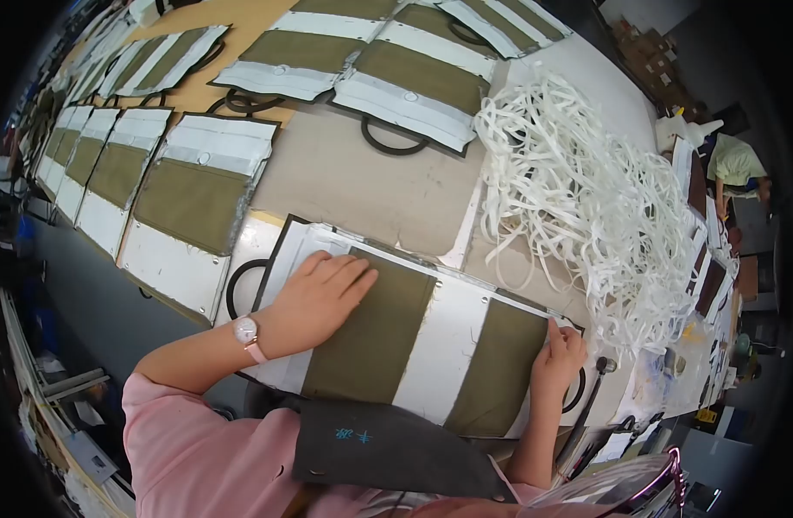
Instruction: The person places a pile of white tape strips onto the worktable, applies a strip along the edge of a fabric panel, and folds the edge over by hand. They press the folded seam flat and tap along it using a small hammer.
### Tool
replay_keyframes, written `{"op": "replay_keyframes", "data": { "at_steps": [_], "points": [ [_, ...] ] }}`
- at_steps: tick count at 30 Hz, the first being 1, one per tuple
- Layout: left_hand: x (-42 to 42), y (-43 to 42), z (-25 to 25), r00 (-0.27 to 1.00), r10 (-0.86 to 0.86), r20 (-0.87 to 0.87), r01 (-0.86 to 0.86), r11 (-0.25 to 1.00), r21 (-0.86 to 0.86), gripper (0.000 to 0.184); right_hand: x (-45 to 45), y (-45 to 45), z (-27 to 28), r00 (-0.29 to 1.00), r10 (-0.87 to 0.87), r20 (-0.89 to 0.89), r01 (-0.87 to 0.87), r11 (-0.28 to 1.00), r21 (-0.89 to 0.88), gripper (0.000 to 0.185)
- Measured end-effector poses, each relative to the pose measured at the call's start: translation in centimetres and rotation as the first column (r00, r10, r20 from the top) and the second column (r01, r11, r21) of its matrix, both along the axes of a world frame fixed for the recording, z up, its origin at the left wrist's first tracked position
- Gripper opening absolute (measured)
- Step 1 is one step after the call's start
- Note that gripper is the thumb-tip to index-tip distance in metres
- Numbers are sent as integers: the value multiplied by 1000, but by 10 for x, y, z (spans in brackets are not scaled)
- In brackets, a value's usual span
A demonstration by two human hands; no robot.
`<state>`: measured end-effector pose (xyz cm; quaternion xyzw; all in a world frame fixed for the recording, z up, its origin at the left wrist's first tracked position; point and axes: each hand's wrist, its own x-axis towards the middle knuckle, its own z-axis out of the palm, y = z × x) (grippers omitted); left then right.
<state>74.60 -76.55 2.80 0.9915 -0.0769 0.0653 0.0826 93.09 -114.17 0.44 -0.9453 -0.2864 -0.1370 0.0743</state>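
A flat bag panel [371, 332] with olive and white bands and dark loop handles lies on the table in front of me. My left hand [323, 298], with a watch at the wrist, rests flat on its left part, across the white and olive bands. At the panel's upper right corner is my right hand [559, 354], its fingers bent together at the edge; what they hold, if anything, is hidden. One dark handle [241, 289] sticks out at the panel's left end, and another shows beside my right hand.
A large tangled heap of white strips [586, 190] lies at the right. Similar olive and white panels [189, 198] lie in a row at the left, with more [414, 73] at the back. A person [735, 164] bends over at the far right.
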Motion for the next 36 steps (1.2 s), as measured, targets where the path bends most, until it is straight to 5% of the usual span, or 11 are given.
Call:
{"op": "replay_keyframes", "data": {
  "at_steps": [3,8,14,23,36],
  "points": [
    [-17,20,3,981,153,115,-161,985,62,51,-25,72,17,945,310,-108,-302,950,85,43],
    [-12,34,-1,979,175,105,-184,980,80,53,-54,198,27,621,767,-162,-750,642,161,40],
    [-12,47,-15,988,133,74,-141,984,110,60,-55,270,5,628,771,-105,-758,636,142,39],
    [-14,50,-15,995,78,62,-87,982,167,56,-41,300,11,662,704,-257,-607,705,366,21],
    [-18,47,-23,994,79,81,-90,985,147,54,-20,337,5,429,887,-169,-883,452,130,15]
  ]
}}
